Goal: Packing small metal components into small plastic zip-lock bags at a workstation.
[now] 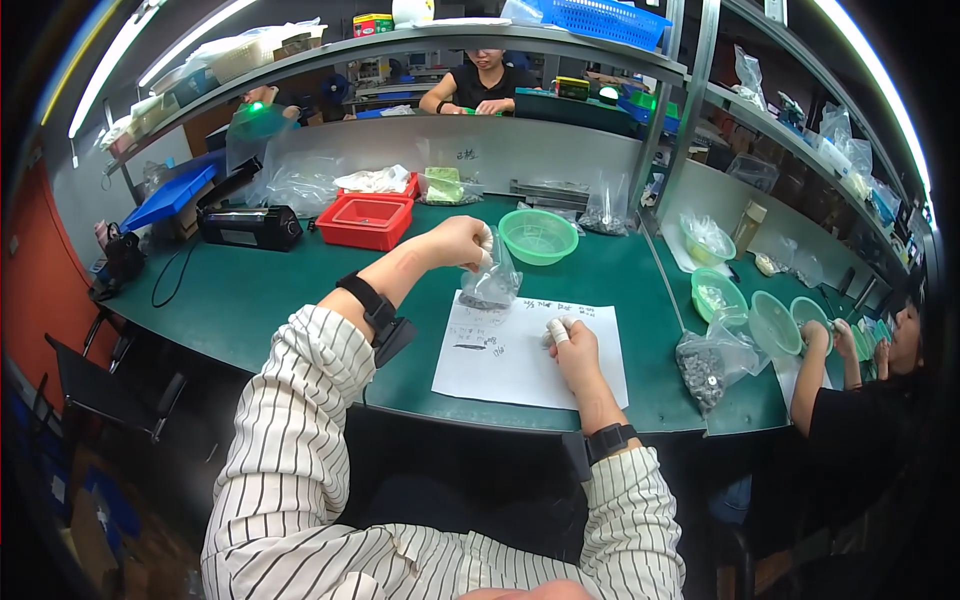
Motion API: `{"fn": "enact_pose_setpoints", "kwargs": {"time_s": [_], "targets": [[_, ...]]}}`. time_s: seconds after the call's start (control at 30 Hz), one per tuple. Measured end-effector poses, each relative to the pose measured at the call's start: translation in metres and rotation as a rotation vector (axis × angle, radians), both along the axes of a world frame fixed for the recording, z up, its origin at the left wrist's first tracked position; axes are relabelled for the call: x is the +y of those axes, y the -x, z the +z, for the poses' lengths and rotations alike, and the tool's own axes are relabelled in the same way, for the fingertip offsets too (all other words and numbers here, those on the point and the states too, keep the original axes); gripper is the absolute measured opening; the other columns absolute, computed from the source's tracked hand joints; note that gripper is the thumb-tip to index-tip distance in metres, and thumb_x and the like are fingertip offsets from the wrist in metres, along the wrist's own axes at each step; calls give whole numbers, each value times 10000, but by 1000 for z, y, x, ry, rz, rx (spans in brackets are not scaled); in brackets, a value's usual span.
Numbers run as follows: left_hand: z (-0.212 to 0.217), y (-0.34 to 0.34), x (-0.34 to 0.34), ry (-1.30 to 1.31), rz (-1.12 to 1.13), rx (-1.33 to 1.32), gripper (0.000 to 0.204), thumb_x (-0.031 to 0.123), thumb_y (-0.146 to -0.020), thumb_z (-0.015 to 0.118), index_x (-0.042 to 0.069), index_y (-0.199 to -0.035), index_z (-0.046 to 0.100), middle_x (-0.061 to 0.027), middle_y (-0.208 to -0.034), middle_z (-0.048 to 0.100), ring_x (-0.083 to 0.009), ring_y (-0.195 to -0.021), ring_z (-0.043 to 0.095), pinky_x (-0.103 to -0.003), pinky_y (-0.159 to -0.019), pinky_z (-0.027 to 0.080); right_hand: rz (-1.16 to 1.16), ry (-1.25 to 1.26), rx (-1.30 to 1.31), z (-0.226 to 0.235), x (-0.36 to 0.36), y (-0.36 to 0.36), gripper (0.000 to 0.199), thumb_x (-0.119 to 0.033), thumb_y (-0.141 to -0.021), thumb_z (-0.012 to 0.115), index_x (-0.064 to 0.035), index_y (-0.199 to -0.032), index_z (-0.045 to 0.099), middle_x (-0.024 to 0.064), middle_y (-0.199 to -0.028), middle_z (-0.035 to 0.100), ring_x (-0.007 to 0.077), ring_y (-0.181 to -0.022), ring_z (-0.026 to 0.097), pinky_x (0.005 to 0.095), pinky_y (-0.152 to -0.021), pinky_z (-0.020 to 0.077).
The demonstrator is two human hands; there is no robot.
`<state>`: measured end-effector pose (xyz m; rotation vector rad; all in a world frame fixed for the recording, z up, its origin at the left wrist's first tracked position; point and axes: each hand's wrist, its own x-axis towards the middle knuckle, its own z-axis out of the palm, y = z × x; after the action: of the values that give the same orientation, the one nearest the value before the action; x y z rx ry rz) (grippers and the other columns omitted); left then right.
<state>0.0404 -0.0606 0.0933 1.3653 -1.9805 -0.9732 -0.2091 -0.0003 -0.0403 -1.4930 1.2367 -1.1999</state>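
Overhead view of a person in a striped shirt working at a green table [330, 285], with clock directions taken from the centre of a white sheet of paper [500, 380] in front of them. At 11 o'clock, by the sheet's far edge, the left hand [468, 245] grips the top of a clear plastic bag [492, 284] with small grey pieces in its bottom. The right hand [574, 352] is over the sheet toward 3 o'clock, its covered fingertips curled together; whether they pinch anything is too small to tell. A green bowl [538, 240] stands at 12 o'clock, just beyond the bag, and red bins [365, 218] at 10 o'clock. At 3 o'clock lies a bag of dark parts [700, 375]; farther that way, a co-worker in black [860, 425] reaches among green bowls [773, 322]
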Motion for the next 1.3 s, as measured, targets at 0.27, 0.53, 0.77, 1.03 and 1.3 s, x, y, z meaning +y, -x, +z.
{"fn": "enact_pose_setpoints", "kwargs": {"time_s": [0.27, 0.53, 0.77, 1.03, 1.3], "targets": [[-2, 8, -3, 319, 173, -453, 257, 119, -618, 707, 1, -837, 642, -158, -801, 653, -281, -730, 645, -360, -678, 505, 2, 38, 32, 2, 6, -3, 182, -163, -915, 539, -22, -818, 601, 12, -635, 574, 68, -498, 450, 227, -447, 360], [-1, 24, 13, 579, 158, -376, 164, 103, -720, 671, -11, -834, 643, -133, -776, 648, -227, -690, 623, -327, -644, 483, -3, 20, 3, 4, -3, 2, 222, -209, -900, 554, -9, -814, 602, 33, -626, 585, 89, -506, 494, 248, -471, 394], [-65, 82, 139, -167, -58, 223, 337, 160, -847, 653, 7, -1113, 515, -70, -891, 629, -125, -774, 607, -266, -657, 500, -30, -9, -77, 0, -7, 2, 189, -187, -891, 582, -1, -871, 609, 40, -666, 608, 95, -523, 520, 242, -490, 424], [-92, 139, 193, -666, -115, 415, 642, 216, -839, 676, -88, -1286, 330, -151, -1030, 592, -181, -916, 593, -303, -779, 506, -74, -31, -113, 1, -1, -2, 215, -198, -899, 581, 15, -914, 608, 48, -688, 624, 99, -539, 543, 248, -511, 449], [-104, 156, 213, -751, -71, 603, 653, 212, -861, 644, -51, -1321, 262, -149, -1132, 528, -187, -999, 557, -311, -840, 497, -98, -22, -53, 8, 4, -2, 196, -195, -910, 559, -4, -919, 605, 20, -680, 597, 68, -532, 496, 217, -486, 402]]}}
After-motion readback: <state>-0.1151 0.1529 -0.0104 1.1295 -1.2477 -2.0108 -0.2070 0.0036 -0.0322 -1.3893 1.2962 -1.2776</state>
